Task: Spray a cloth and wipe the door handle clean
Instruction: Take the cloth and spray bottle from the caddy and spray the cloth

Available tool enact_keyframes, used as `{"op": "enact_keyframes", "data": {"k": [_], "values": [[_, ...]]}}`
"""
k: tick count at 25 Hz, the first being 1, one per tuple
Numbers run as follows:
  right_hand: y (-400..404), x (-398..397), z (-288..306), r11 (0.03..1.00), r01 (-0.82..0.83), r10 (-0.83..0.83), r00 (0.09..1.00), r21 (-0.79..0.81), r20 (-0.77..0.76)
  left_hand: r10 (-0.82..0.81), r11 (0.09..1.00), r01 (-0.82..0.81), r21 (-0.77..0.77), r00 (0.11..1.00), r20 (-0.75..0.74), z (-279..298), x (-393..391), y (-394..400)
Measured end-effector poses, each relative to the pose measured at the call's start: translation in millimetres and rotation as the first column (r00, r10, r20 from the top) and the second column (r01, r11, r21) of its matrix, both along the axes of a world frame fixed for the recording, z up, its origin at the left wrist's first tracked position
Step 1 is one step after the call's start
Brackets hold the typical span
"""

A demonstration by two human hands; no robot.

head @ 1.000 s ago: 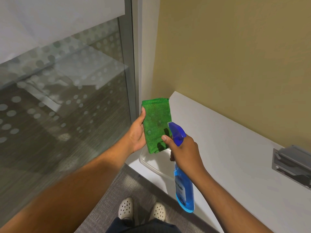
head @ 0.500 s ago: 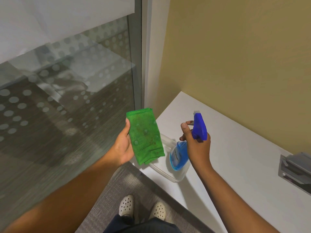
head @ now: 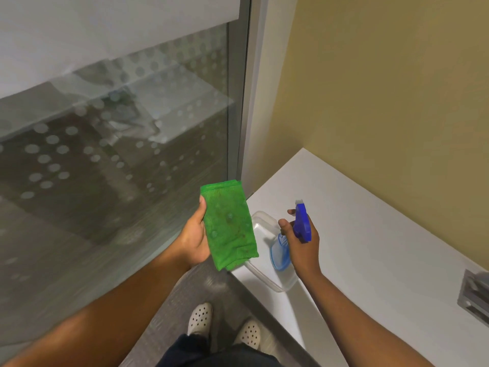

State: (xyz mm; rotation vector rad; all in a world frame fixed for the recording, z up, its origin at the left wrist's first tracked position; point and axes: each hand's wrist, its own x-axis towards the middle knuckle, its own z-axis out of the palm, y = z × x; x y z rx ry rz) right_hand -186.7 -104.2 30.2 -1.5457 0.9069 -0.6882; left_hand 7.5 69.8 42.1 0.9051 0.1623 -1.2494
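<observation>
Green cloth (head: 229, 225) lies flat across the left grip (head: 194, 241); the right grip (head: 301, 242) clasps the spray bottle (head: 300, 226).

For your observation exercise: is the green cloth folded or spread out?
Folded: the green cloth forms a narrow rectangle, layered at its lower edge.

A white worktop (head: 370, 247) runs along the yellow wall, its far corner tucked in beside the frame of the glass panel. Right at the front edge near that corner sits a clear plastic container (head: 264, 226), shallow and see-through, partly hidden behind what is held above it. Over at the right edge of the view, a grey slatted metal fitting (head: 475, 298) rests on the worktop, only partly in view. Between container and fitting, bare white surface. Below the front edge, grey carpet floor (head: 185, 295), with two white perforated shoes (head: 200, 316) planted on it.
</observation>
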Motion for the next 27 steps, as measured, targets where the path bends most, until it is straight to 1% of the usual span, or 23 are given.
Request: {"op": "enact_keyframes", "data": {"k": [5, 9, 12, 15, 18, 20, 22, 27], "values": [[-0.6, -5.7, -1.2, 0.995, -0.094, 0.094, 0.995, 0.016, 0.018, 0.036, 0.999, -0.036, 0.011, 0.999, 0.011, 1.5, -5.5, 0.1], [3.8, -16.4, -6.3, 0.996, -0.092, 0.092, 0.996, 0.011, -0.012, 0.072, 0.997, -0.072, 0.005, 0.997, 0.006, 3.0, -14.2, -3.8], [2.3, -21.1, -14.1, 0.994, -0.097, 0.099, 0.994, 0.04, -0.05, 0.096, 0.995, -0.096, 0.028, 0.995, 0.004, 4.3, -19.4, -5.1], [-6.1, -26.9, -13.0, 0.973, -0.216, 0.225, 0.966, 0.084, -0.126, 0.125, 0.991, -0.125, 0.052, 0.992, 0.006, 3.6, -23.2, -1.3], [-22.4, -39.8, -7.7, 0.919, -0.391, 0.39, 0.88, 0.051, -0.272, 0.141, 0.988, -0.141, 0.063, 0.99, 0.01, 2.8, -23.6, 6.1], [-31.5, -47.1, -2.6, 0.891, -0.452, 0.442, 0.838, 0.046, -0.318, 0.144, 0.988, -0.144, 0.064, 0.99, 0.006, 0.6, -22.5, 10.4], [-32.5, -51.3, 2.4, 0.905, -0.423, 0.413, 0.841, 0.05, -0.349, 0.139, 0.988, -0.139, 0.061, 0.99, 0.009, -0.7, -21.3, 13.7], [-14.2, -60.3, 3.4, 0.97, -0.24, 0.233, 0.909, 0.023, -0.344, 0.098, 0.994, -0.1, 0.04, 0.994, 0.049, -4.7, -17.0, 14.4]]}}
